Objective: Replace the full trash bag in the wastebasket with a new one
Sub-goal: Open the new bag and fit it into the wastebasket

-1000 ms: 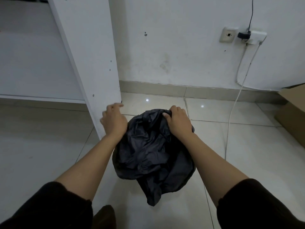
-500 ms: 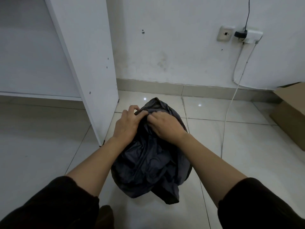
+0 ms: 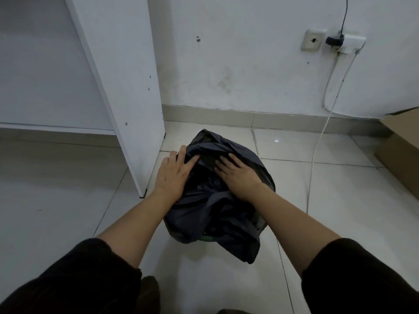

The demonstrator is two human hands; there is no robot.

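While the black trash bag (image 3: pixel 217 200) is seen bunched over the wastebasket (image 3: pixel 205 239), it lies right under both hands. Only a thin green bit of the wastebasket is shown at the bottom. The bag is set on a pale tiled floor (image 3: pixel 340 211), just beside a white cabinet panel (image 3: pixel 127 87) and near a white wall (image 3: pixel 238 64). A white cable (image 3: pixel 317 150) and a cardboard box (image 3: pixel 401 150) are seen to the right. The left hand (image 3: pixel 173 175) is laid flat and open on the bag's left side. The right hand (image 3: pixel 238 175) is spread open and pressed on top.
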